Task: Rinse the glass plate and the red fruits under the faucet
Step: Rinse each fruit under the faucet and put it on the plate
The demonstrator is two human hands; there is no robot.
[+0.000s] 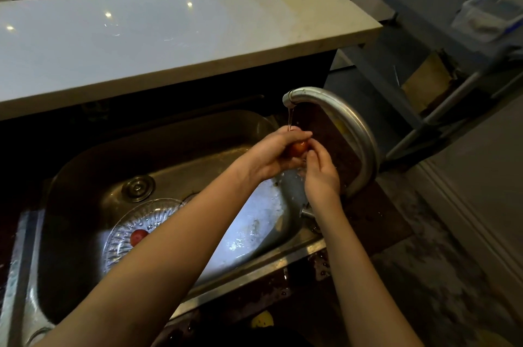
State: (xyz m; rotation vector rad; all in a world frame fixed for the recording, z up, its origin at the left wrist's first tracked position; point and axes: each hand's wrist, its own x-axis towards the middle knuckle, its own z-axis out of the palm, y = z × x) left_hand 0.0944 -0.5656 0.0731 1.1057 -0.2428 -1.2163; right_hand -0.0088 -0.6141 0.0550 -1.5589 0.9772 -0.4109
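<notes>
Steel sink is being seen at lower left, its drain toward the back. The glass plate is lying on the sink floor, near side, partly being covered by the left forearm; one red fruit is resting on it. Wet patches are being reflected on the sink floor right of the plate. The left hand is being held over the sink's right end, fingers curled around a second red fruit, gripping it from the left. The right hand is being pressed against the same fruit from the right, fingertips touching it, fingers bent but not fully closed around it. A thin stream is being poured from the faucet spout directly onto the held fruit and the left fingers. The faucet neck is arching rightward and down to its base beside the right wrist. A white counter is running behind the sink; a grey shelf cart is standing at far right.
</notes>
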